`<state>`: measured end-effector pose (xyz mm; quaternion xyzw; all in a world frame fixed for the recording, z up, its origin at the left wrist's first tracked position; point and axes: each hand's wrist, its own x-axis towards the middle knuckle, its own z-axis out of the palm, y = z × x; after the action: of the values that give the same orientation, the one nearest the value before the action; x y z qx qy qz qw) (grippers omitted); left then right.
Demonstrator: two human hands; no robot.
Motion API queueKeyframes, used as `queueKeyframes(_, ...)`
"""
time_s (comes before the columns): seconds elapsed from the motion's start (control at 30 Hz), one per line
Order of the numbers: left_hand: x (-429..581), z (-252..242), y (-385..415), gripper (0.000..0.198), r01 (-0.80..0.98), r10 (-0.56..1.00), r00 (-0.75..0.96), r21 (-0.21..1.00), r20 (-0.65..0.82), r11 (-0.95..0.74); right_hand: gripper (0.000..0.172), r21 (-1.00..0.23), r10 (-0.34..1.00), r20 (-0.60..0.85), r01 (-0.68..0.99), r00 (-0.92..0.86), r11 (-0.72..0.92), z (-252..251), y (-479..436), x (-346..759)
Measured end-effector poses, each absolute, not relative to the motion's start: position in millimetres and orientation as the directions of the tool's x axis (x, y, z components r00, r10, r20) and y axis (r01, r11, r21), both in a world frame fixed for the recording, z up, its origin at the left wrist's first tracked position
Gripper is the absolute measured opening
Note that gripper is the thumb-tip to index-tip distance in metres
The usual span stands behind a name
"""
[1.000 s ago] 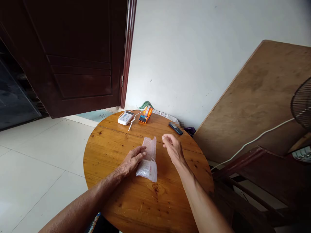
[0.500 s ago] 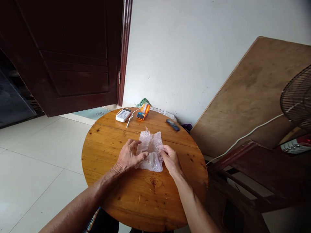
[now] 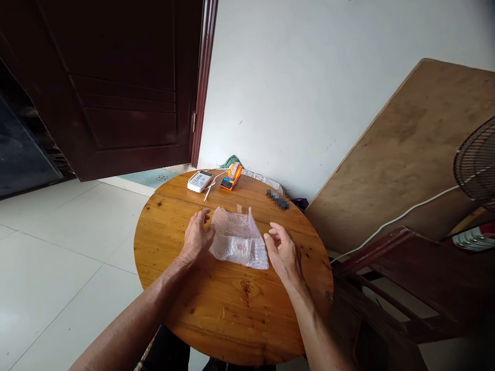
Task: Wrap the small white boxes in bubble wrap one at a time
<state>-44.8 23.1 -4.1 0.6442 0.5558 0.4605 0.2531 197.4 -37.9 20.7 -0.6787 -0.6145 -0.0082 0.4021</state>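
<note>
A sheet of bubble wrap (image 3: pixel 231 224) lies spread out on the round wooden table (image 3: pixel 216 314). On its near part rests a small, flat, pale item (image 3: pixel 242 247) with a red mark; its kind is hard to make out through the shiny plastic. My left hand (image 3: pixel 198 237) is at the wrap's left edge, fingers loosely bent and apart from the thumb. Whether the thumb touches the plastic I cannot tell. Just off the right edge hovers my right hand (image 3: pixel 284 250), open, its fingers slightly curled and holding nothing.
Toward the back of the table stand a white device (image 3: pixel 200 181) with a cable and an orange tape dispenser (image 3: pixel 232 176). A blurred dark object (image 3: pixel 277 199) lies at the back right. Beyond are a wall, a leaning board (image 3: pixel 390 170) and a fan (image 3: pixel 477 159).
The bubble wrap has been unfolded wider, and the pale item with the red mark now shows. My right hand has let go of the wrap and both hands have moved apart.
</note>
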Motion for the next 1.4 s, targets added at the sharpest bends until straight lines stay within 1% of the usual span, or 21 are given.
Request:
queueKeyframes(0.07,-45.6,-0.8,18.6,0.038,0.471,0.899,0.061,0.782,0.433,-0.408,0.036,-0.561,0.871,0.484,0.793,0.084,0.236,39.1,-43.2,186.1)
queueKeyframes(0.17,-44.7,6.6,13.2,0.030,0.451,0.823,0.319,0.689,0.469,-0.567,0.039,-0.540,0.916,0.344,0.756,-0.204,0.371,60.1,-45.7,170.2)
queueKeyframes(0.23,-41.9,12.4,11.2,0.034,0.445,0.773,0.448,0.638,0.449,-0.629,0.038,-0.447,0.918,0.302,0.813,-0.255,0.373,66.5,-46.5,164.5)
queueKeyframes(0.33,-38.5,22.6,9.0,0.040,0.430,0.717,0.561,0.595,0.414,-0.679,0.030,-0.323,0.909,0.326,0.873,-0.260,0.366,69.6,-57.3,163.4)
queueKeyframes(0.43,-41.0,34.9,3.8,0.041,0.433,0.695,0.642,0.594,0.325,-0.678,0.020,-0.316,0.880,0.289,0.831,-0.376,0.458,70.9,-84.6,163.0)
queueKeyframes(0.5,-45.2,43.0,-2.0,0.045,0.502,0.723,0.659,0.594,0.208,-0.628,0.023,-0.379,0.869,0.146,0.784,-0.474,0.491,71.1,-104.8,160.5)
queueKeyframes(0.57,-49.1,49.6,-8.6,0.037,0.598,0.756,0.650,0.563,0.077,-0.571,0.033,-0.458,0.868,-0.005,0.773,-0.497,0.440,70.6,-117.5,156.8)
queueKeyframes(0.63,-51.2,53.8,-14.2,0.021,0.658,0.759,0.651,0.515,-0.022,-0.550,0.037,-0.517,0.899,-0.031,0.777,-0.437,0.359,69.6,-117.4,153.3)
queueKeyframes(0.67,-51.5,55.0,-16.4,0.024,0.667,0.748,0.661,0.500,-0.053,-0.553,0.035,-0.537,0.922,0.011,0.776,-0.387,0.332,68.8,-112.6,151.6)
queueKeyframes(0.7,-51.3,55.6,-18.2,0.034,0.668,0.740,0.669,0.492,-0.069,-0.558,0.028,-0.545,0.940,0.071,0.776,-0.334,0.317,67.7,-105.2,150.0)
queueKeyframes(0.73,-50.6,55.6,-19.6,0.045,0.669,0.739,0.671,0.487,-0.068,-0.562,0.019,-0.538,0.949,0.133,0.783,-0.287,0.313,66.2,-96.2,148.1)
queueKeyframes(0.77,-49.6,54.8,-20.7,0.053,0.671,0.742,0.668,0.478,-0.057,-0.567,0.016,-0.510,0.950,0.181,0.802,-0.253,0.311,64.3,-86.6,146.0)
queueKeyframes(0.83,-46.6,50.7,-22.9,0.060,0.680,0.751,0.660,0.447,-0.027,-0.581,0.036,-0.406,0.951,0.205,0.864,-0.232,0.298,59.6,-69.3,141.7)
queueKeyframes(0.87,-44.7,47.5,-24.2,0.063,0.691,0.757,0.653,0.425,-0.019,-0.585,0.041,-0.349,0.952,0.199,0.890,-0.235,0.292,57.3,-63.2,140.3)
queueKeyframes(0.93,-40.4,39.2,-27.5,0.075,0.712,0.768,0.640,0.392,-0.021,-0.583,0.036,-0.284,0.950,0.211,0.916,-0.229,0.284,53.9,-57.8,141.2)
queueKeyframes(1.03,-33.6,26.0,-33.1,0.083,0.739,0.795,0.607,0.357,0.015,-0.571,0.025,-0.339,0.926,0.354,0.905,-0.131,0.258,53.6,-63.7,157.8)
queueKeyframes(1.13,-27.9,18.0,-37.2,0.077,0.749,0.795,0.605,0.313,0.036,-0.584,0.029,-0.369,0.862,0.503,0.918,0.065,0.146,54.1,-73.4,192.1)
queueKeyframes(1.2,-25.1,16.4,-39.0,0.077,0.762,0.796,0.605,0.282,0.012,-0.583,0.031,-0.298,0.861,0.481,0.955,0.166,-0.018,50.1,-76.5,218.1)
queueKeyframes(1.27,-23.0,16.8,-40.7,0.077,0.778,0.802,0.597,0.251,-0.011,-0.576,0.032,-0.219,0.909,0.349,0.963,0.229,-0.159,43.4,-77.1,240.3)
queueKeyframes(1.33,-21.3,17.6,-42.6,0.076,0.793,0.811,0.584,0.230,-0.022,-0.565,0.040,-0.183,0.929,0.269,0.961,0.253,-0.209,39.1,-76.7,253.1)
queueKeyframes(1.4,-19.8,17.7,-44.5,0.076,0.799,0.818,0.575,0.230,-0.016,-0.556,0.047,-0.209,0.909,0.335,0.960,0.248,-0.185,42.5,-76.9,251.5)
